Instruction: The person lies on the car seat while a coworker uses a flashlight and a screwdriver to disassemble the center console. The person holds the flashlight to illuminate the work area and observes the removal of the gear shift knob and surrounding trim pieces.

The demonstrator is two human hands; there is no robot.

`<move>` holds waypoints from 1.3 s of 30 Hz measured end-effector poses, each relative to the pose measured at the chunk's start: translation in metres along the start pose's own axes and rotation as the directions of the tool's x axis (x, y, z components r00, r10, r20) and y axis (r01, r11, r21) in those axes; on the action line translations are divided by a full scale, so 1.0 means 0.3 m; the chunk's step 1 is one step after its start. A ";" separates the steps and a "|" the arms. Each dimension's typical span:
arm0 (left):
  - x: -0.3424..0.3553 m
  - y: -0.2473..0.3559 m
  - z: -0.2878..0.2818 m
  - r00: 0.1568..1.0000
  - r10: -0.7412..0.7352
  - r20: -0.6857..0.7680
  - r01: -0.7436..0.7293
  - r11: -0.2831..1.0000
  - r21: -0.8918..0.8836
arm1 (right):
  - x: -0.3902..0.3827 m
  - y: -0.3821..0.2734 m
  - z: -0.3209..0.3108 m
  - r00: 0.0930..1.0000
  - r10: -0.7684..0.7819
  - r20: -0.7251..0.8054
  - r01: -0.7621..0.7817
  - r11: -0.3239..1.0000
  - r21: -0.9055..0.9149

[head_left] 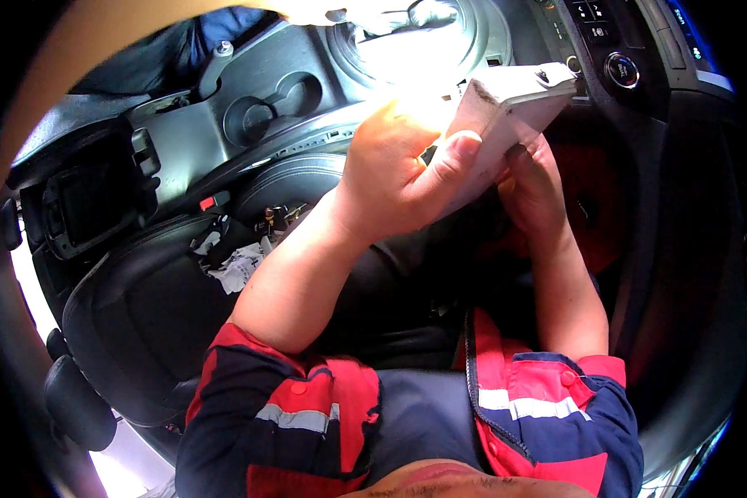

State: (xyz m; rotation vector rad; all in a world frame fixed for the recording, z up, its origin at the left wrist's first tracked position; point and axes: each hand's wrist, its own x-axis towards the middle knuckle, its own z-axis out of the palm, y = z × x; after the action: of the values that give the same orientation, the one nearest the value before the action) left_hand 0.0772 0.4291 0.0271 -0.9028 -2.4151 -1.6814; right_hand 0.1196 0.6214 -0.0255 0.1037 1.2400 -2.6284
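While both hands are up in front of the chest inside a car cabin, the left hand (394, 170) is clenched around a flat white rectangular part (506, 112) — thumb pressed across its near face, fingers wrapped behind. The right hand (533, 184) sits just under and right of that grip, fingers curled against the part's lower edge; it looks like a supporting hold, though the fingertips are hidden behind the part. The part is lifted clear, tilted, its far end poking up past the grip toward the round push button (622, 70) on the dash. Judging by this, the part is already in hand and free — whatever fitting or placing remains is not yet done. Left of the grip lie the centre console cup holders (270, 108); below-left, crumpled white paper (239, 267) sits on the black seat (141, 315).
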 end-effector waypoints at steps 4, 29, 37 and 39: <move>-0.001 0.002 0.004 1.000 0.004 -0.009 -0.004 1.000 0.011 | -0.006 0.001 0.005 0.999 -0.034 0.002 0.033 0.988 -0.154; 0.007 0.030 0.001 0.998 -0.062 0.020 0.063 0.996 -0.069 | -0.009 0.008 -0.008 1.000 -0.013 0.019 0.015 0.989 -0.146; 0.011 0.037 0.002 0.997 -0.076 0.032 0.078 0.994 -0.077 | -0.016 0.006 -0.002 1.000 -0.012 -0.004 0.012 0.989 -0.150; 0.009 0.033 0.007 0.996 -0.083 0.032 0.085 0.994 -0.076 | -0.020 0.003 -0.013 1.000 0.011 0.002 -0.011 0.988 -0.155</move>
State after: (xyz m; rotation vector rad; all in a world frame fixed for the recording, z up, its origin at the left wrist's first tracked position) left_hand 0.0805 0.4342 0.0356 -0.8519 -2.4549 -1.8141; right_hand 0.1255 0.6248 -0.0278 0.0799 1.4337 -2.5108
